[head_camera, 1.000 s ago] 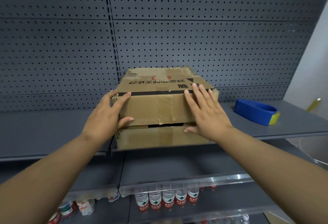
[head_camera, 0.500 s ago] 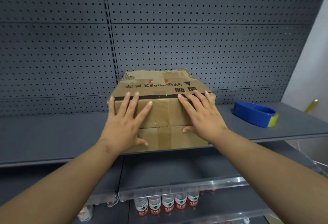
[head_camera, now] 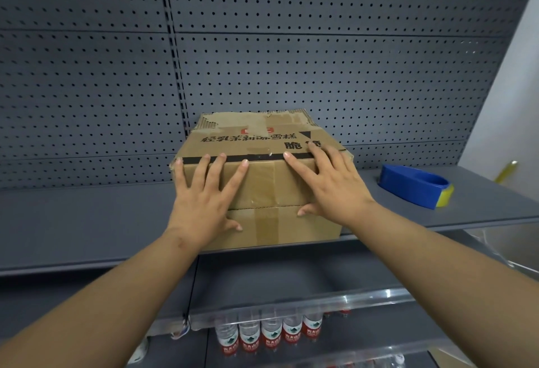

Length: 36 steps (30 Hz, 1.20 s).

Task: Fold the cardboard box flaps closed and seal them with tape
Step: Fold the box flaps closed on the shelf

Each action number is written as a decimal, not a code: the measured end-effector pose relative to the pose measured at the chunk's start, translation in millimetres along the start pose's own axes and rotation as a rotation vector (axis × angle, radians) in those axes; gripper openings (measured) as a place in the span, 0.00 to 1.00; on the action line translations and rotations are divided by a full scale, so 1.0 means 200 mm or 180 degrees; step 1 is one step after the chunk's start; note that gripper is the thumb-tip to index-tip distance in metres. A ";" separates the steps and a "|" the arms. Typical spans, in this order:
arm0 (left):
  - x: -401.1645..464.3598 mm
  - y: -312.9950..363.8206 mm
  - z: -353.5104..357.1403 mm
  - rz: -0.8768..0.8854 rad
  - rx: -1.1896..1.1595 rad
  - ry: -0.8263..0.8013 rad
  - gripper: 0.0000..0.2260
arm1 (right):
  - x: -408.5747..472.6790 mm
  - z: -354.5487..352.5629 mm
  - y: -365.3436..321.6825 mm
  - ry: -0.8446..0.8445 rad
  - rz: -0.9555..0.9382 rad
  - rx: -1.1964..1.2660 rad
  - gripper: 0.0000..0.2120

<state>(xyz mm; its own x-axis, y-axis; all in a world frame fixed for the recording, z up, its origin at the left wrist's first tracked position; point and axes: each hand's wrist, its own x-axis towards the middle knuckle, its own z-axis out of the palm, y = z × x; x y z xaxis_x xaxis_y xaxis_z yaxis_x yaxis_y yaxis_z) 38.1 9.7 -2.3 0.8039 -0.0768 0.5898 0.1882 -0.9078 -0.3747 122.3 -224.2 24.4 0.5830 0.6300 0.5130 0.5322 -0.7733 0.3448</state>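
A brown cardboard box [head_camera: 262,181] sits on a grey metal shelf [head_camera: 87,222], its near face at the shelf's front edge, and two bare hands lie flat against that face. The left hand [head_camera: 204,204] has its fingers [head_camera: 217,169] straight and spread, their tips reaching the black stripe along the box's upper front edge, while its thumb points right across the lower flap. The right hand [head_camera: 332,184] is also flat with fingers spread, the tips lying over the top edge onto the box's printed upper side, and its thumb rests on the seam where the two front flaps meet. Between the two thumbs that seam runs level, with the flaps closed against each other, and a strip of old brown tape [head_camera: 267,222] crosses it. Right of the right hand, well apart on the same shelf, lies a blue tape dispenser [head_camera: 414,185] with a yellowish roll at its far end. Beyond the fingertips rises a grey pegboard wall [head_camera: 291,61]. Below the wrists, a lower shelf holds a row of water bottles [head_camera: 271,335] with red labels.
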 end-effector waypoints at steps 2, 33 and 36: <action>0.00 0.01 0.00 -0.0008 -0.0017 0.0011 0.62 | 0.00 0.01 0.01 0.0007 -0.0004 -0.0089 0.55; 0.18 0.43 -0.10 -0.0032 0.0001 -0.0097 0.60 | -0.12 0.12 0.47 0.0256 -0.0138 -0.0154 0.54; 0.19 0.44 -0.09 0.0020 -0.0078 0.0017 0.60 | -0.14 0.11 0.52 0.0346 -0.0084 0.0341 0.43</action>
<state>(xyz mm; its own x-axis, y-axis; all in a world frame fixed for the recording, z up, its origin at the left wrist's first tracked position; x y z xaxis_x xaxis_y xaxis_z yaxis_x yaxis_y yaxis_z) 74.3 -80.9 -0.2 0.8019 -0.0848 0.5914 0.1692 -0.9171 -0.3610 175.8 -320.7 29.2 0.5012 0.6341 0.5888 0.6124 -0.7407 0.2764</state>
